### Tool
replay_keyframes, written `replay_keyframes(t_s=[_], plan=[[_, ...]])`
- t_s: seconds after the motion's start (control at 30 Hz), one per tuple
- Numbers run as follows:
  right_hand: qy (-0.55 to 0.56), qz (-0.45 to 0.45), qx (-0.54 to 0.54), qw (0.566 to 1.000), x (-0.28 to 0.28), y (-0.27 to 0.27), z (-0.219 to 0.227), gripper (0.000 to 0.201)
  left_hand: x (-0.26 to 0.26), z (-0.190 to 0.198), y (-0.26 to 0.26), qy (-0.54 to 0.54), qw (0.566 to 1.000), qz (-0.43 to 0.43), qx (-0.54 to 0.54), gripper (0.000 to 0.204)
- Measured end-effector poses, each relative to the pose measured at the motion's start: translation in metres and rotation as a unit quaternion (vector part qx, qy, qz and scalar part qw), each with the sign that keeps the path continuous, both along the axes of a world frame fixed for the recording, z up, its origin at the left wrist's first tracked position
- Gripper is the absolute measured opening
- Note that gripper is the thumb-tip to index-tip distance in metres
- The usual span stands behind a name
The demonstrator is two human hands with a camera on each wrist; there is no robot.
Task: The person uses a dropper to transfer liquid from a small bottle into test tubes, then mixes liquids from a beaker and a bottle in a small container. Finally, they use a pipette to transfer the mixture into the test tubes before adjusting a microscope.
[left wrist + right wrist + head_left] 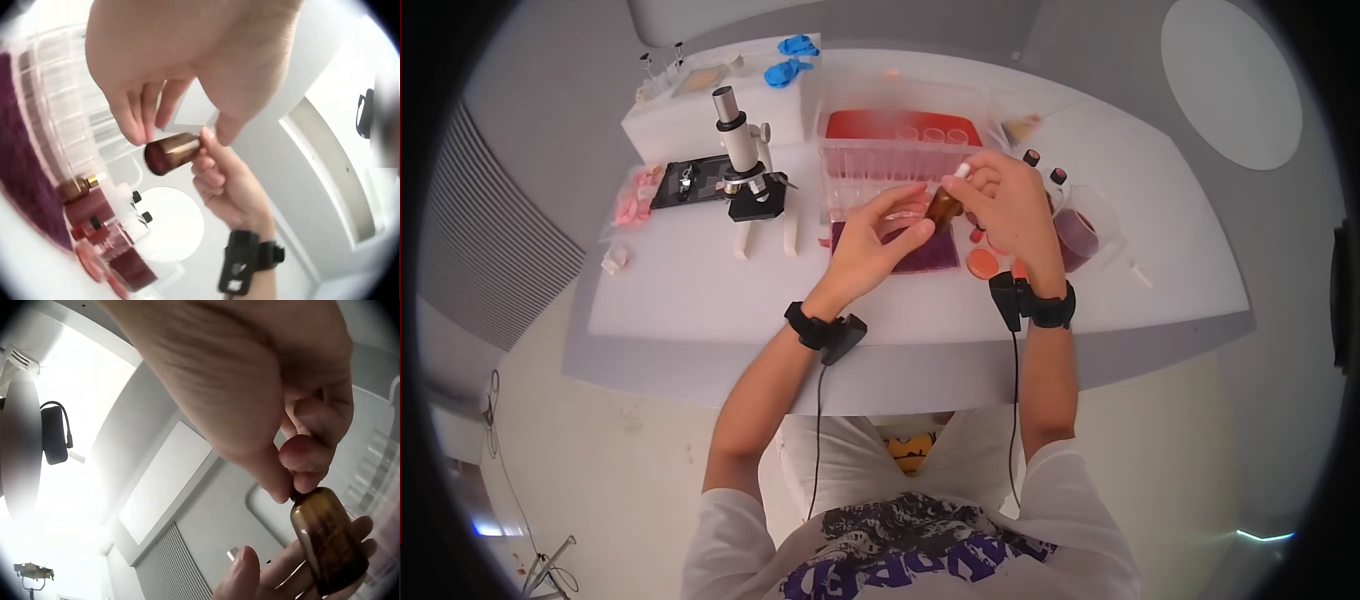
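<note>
My right hand (pixel 1018 210) pinches an amber glass dropper bottle (pixel 943 208) at its neck, and a white bulb (pixel 962 171) shows above the fingers. The bottle is tilted, its base toward my left hand (pixel 868 245). That left hand is open around the bottle's lower part, its thumb apart from the glass in the right wrist view. Dark liquid shows inside the bottle (pixel 328 540). Below the hands lies a purple mat or tray (pixel 920 255), partly covered by them. A clear rack of tubes (pixel 850 195) stands just behind.
A microscope (pixel 745 155) stands at the left beside a black case (pixel 690 182). Behind is a clear bin (pixel 870 150) with red contents. To the right are black-capped bottles (pixel 1057 180), a beaker of dark red liquid (pixel 1080 235) and orange-red round dishes (pixel 982 263). Blue gloves (pixel 785 72) lie on a white box.
</note>
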State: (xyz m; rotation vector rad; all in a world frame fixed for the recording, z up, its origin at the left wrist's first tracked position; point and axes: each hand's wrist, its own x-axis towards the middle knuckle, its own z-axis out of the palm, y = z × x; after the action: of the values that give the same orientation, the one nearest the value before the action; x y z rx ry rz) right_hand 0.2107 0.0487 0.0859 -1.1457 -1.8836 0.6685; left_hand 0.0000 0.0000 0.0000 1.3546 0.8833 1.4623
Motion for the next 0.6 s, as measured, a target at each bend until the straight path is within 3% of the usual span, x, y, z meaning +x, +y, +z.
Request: replay_keyframes(t_s=[0.07,0.17,0.2,0.23,0.33,0.47,0.6], plan=[[0.024,0.090,-0.044,0.995,-0.019,-0.012,0.025,0.026,-0.007,0.018,-0.008,0.054,0.995,-0.023,0.084,0.050],[0.034,0.167,0.010,0.985,-0.041,0.004,0.025,0.022,-0.031,0.019,0.001,0.107,0.989,0.002,0.099,0.051],[0.020,0.166,-0.012,0.986,-0.046,0.006,0.029,0.020,-0.037,0.021,0.002,0.141,0.983,0.061,0.104,0.049],[0.022,0.169,-0.006,0.985,-0.055,0.009,0.030,0.020,-0.040,0.024,0.003,0.144,0.981,0.065,0.109,0.049],[0.019,0.170,0.034,0.985,-0.083,0.022,0.020,0.027,-0.049,0.017,0.003,0.225,0.901,0.311,0.201,0.043],[-0.041,0.101,0.062,0.992,-0.116,0.027,0.011,0.041,-0.063,0.001,0.004,0.234,0.851,0.385,0.271,0.038],[-0.070,0.084,0.145,0.983,-0.128,0.041,-0.007,0.037,-0.070,-0.010,0.006,0.210,0.853,0.391,0.274,0.040]])
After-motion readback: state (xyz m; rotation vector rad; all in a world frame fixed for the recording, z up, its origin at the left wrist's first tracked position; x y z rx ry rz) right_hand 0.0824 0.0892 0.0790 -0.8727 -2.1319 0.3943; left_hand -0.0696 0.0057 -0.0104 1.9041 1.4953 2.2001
